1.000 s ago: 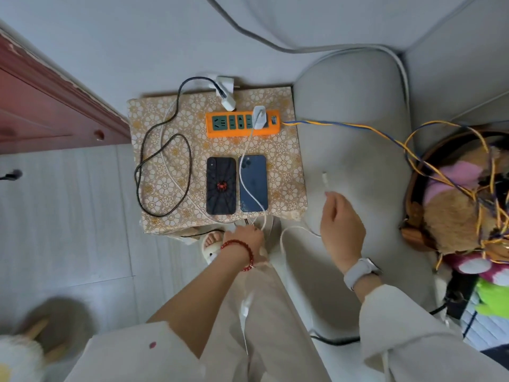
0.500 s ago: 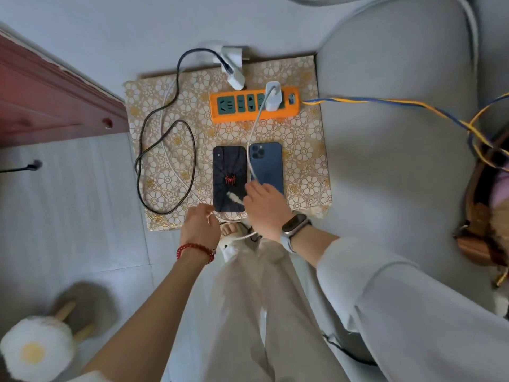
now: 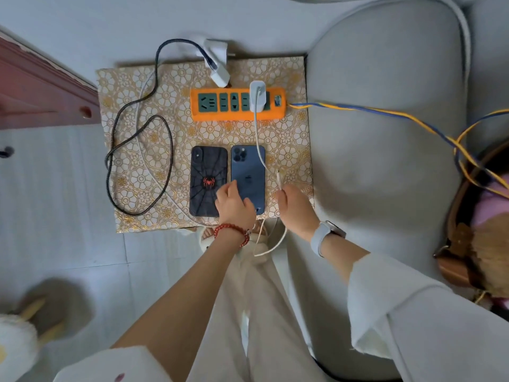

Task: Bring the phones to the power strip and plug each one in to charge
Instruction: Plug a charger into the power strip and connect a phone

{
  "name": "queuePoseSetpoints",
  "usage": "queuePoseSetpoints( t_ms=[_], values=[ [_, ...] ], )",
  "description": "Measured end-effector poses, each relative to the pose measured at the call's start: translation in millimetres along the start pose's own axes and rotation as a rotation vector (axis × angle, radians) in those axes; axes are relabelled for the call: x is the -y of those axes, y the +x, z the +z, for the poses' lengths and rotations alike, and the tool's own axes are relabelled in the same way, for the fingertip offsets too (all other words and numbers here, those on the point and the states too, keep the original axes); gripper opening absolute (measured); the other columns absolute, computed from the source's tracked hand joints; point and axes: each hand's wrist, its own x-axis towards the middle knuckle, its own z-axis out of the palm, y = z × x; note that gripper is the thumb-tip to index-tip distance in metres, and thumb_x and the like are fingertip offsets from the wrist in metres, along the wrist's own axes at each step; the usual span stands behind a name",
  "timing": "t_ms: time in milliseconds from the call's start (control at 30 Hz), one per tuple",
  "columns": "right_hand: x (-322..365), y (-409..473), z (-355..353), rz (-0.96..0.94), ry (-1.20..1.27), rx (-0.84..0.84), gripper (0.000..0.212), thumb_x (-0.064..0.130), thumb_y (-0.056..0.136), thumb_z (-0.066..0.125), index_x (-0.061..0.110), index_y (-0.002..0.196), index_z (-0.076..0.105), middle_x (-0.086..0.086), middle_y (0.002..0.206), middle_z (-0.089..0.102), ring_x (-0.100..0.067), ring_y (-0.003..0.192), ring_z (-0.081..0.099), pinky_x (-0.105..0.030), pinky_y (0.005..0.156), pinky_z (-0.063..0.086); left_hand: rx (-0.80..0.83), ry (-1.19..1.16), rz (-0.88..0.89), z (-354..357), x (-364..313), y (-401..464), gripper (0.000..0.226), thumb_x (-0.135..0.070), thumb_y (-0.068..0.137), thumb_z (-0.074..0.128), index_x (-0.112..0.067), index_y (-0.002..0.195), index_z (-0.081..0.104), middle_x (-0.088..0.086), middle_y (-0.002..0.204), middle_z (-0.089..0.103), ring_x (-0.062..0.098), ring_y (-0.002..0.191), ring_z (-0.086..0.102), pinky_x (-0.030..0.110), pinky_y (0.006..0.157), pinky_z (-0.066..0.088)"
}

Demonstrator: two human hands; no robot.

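Observation:
Two phones lie face down side by side on a floral-covered stand (image 3: 132,86): a black spider phone (image 3: 206,166) on the left and a blue phone (image 3: 249,172) on the right. Behind them sits an orange power strip (image 3: 214,113) with a white charger (image 3: 257,99) plugged in near its right end. My left hand (image 3: 234,205) rests on the blue phone's lower edge, fingers curled around it. To the right of the blue phone, my right hand (image 3: 296,205) pinches the white cable's connector end (image 3: 279,179), pointing up.
A second white charger (image 3: 216,57) with a black braided cable (image 3: 137,150) lies loose at the stand's back and left. A grey cushioned seat (image 3: 385,133) borders the right. Blue-and-yellow wires (image 3: 385,113) run right. A red-brown wooden door (image 3: 33,89) is at left.
My left hand moved from the stand's front edge onto the blue phone. My right hand shifted from over the phones to the right of the blue phone, still holding the white cable end.

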Motion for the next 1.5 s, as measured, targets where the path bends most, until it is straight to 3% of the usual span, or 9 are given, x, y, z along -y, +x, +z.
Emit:
queuePoseSetpoints(
  t_ms=[300, 400, 533, 633, 700, 867, 1033, 1233, 1500],
  values=[
    [8, -1, 14, 0.054, 0.375, -0.022, 0.024, 0.012, 0.096, 0.034, 0.006, 0.090, 0.055, 0.007, 0.070, 0.044, -0.006, 0.063, 0.041, -0.020, 0.059, 0.032, 0.058, -0.196, -0.170, 1, -8, 11, 0.055, -0.013, 0.084, 0.048, -0.006, 0.135, 0.030, 0.021, 0.137, 0.040, 0.037, 0.124, 0.040, 0.048, 0.106, 0.035],
    [-1, -3, 8, 0.077, 0.365, -0.045, 0.023, 0.013, 0.096, 0.033, 0.008, 0.089, 0.055, 0.009, 0.070, 0.043, -0.004, 0.063, 0.041, -0.016, 0.056, 0.032, 0.100, -0.263, -0.209, 2, -6, 13, 0.037, -0.016, 0.085, 0.048, -0.001, 0.120, 0.045, 0.026, 0.124, 0.051, 0.039, 0.113, 0.050, 0.049, 0.097, 0.044],
    [-8, -12, 0, 0.092, 0.395, -0.009, 0.023, 0.014, 0.095, 0.035, 0.013, 0.078, 0.051, 0.001, 0.070, 0.048, -0.022, 0.071, 0.050, -0.032, 0.068, 0.043, 0.133, -0.413, -0.196, 3, -2, 3, 0.018, -0.014, 0.089, 0.046, -0.006, 0.105, 0.049, 0.015, 0.098, 0.055, 0.029, 0.089, 0.055, 0.050, 0.084, 0.051],
    [-3, -26, 3, 0.096, 0.436, 0.047, 0.023, 0.013, 0.095, 0.037, 0.006, 0.082, 0.054, -0.002, 0.073, 0.053, -0.025, 0.075, 0.055, -0.046, 0.080, 0.051, 0.092, -0.377, -0.209, -4, 4, -3, 0.030, -0.013, 0.088, 0.049, -0.004, 0.116, 0.044, 0.010, 0.102, 0.053, 0.028, 0.089, 0.056, 0.039, 0.077, 0.051],
    [0, -36, 5, 0.097, 0.445, 0.005, 0.020, 0.013, 0.095, 0.035, 0.004, 0.091, 0.053, 0.000, 0.069, 0.050, -0.021, 0.068, 0.052, -0.048, 0.077, 0.051, 0.097, -0.479, -0.276, -11, 10, -9, 0.030, -0.011, 0.088, 0.049, -0.002, 0.117, 0.045, 0.014, 0.109, 0.055, 0.034, 0.097, 0.058, 0.047, 0.084, 0.052],
    [7, -66, 6, -0.006, 0.288, 0.027, 0.022, 0.022, 0.097, 0.029, 0.015, 0.108, 0.046, -0.003, 0.061, 0.048, -0.021, 0.054, 0.047, -0.042, 0.056, 0.041, 0.013, -0.847, -0.352, -34, 27, -26, 0.014, -0.002, 0.090, 0.045, -0.001, 0.104, 0.048, 0.014, 0.107, 0.055, 0.032, 0.093, 0.056, 0.045, 0.075, 0.053],
    [27, -85, 15, -0.094, 0.201, 0.125, 0.025, 0.030, 0.097, 0.034, 0.012, 0.096, 0.052, 0.011, 0.058, 0.045, -0.017, 0.057, 0.046, -0.045, 0.067, 0.046, -0.019, -0.996, -0.348, -62, 29, -29, 0.014, -0.003, 0.092, 0.043, -0.003, 0.105, 0.047, 0.014, 0.107, 0.055, 0.022, 0.078, 0.060, 0.026, 0.052, 0.055],
    [54, -89, 23, -0.109, 0.298, 0.157, 0.019, 0.021, 0.093, 0.045, 0.007, 0.087, 0.057, 0.012, 0.051, 0.046, -0.004, 0.051, 0.043, -0.037, 0.069, 0.042, -0.024, -1.144, -0.295, -79, 15, -29, 0.031, -0.002, 0.091, 0.042, 0.005, 0.121, 0.044, 0.016, 0.111, 0.055, 0.028, 0.094, 0.058, 0.039, 0.081, 0.047],
    [71, -83, 27, -0.116, 0.393, 0.099, 0.013, 0.018, 0.091, 0.047, 0.012, 0.083, 0.055, 0.013, 0.053, 0.046, -0.004, 0.053, 0.041, -0.023, 0.056, 0.032, -0.025, -1.238, -0.284, -84, 13, -29, 0.034, -0.003, 0.091, 0.044, 0.004, 0.124, 0.042, 0.015, 0.105, 0.057, 0.023, 0.080, 0.061, 0.028, 0.053, 0.058]
  ],
)
